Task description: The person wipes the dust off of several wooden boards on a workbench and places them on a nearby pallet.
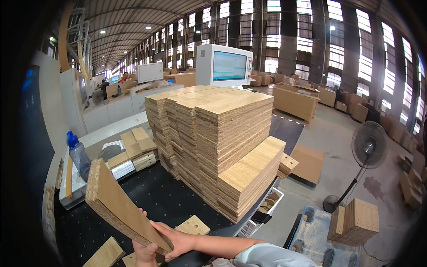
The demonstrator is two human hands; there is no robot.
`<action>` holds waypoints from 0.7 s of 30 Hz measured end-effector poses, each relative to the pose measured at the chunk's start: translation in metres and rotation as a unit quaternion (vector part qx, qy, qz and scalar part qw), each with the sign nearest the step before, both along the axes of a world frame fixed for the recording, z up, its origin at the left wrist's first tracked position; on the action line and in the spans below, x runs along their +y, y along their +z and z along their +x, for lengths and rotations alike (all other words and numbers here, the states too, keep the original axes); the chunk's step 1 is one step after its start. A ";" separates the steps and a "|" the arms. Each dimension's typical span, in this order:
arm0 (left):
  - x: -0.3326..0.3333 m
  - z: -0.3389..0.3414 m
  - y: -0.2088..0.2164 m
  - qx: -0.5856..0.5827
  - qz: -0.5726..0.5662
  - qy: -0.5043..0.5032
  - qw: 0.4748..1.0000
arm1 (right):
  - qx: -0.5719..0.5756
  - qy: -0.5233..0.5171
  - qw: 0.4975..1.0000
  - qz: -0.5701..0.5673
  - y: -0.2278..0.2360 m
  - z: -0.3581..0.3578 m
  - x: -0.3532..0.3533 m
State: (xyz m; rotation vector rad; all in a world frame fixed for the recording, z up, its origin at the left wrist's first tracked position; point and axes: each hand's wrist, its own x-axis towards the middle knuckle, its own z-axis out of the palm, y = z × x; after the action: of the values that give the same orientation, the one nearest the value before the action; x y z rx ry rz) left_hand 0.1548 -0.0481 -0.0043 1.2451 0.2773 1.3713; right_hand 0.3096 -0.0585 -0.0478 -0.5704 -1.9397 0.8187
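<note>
A wood-faced particleboard panel point(126, 211) is tilted up at the lower left, its rough cut edge toward me. My left hand point(144, 252) grips it near its lower end, from the side closest to me. On the right side of the same end, my right hand point(180, 238) is closed round the board. Some of the fingers are hidden by the panel. Just beyond my right hand lies a small board with a hole point(195, 225), flat on the black dotted table point(178, 198). Another loose board point(106, 254) rests by the lower edge.
A tall stack of particleboard panels point(240, 107) fills the table's middle, with a lower stack point(253, 167) at its right. Board pieces point(138, 142) and a blue water bottle point(79, 155) stand left. A screen point(229, 66) rises behind; a fan point(368, 147) and drilled boards point(360, 218) stand right.
</note>
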 end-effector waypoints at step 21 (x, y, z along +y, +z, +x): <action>0.003 0.004 -0.009 0.129 0.057 -0.031 0.990 | -0.003 -0.004 0.994 -0.107 -0.042 0.005 0.001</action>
State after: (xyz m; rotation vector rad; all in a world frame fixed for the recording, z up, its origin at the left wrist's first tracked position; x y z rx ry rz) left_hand 0.1590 -0.0454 -0.0138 1.5169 0.3408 1.1866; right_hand 0.3142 -0.0571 -0.0896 -0.7079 -1.8659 1.0273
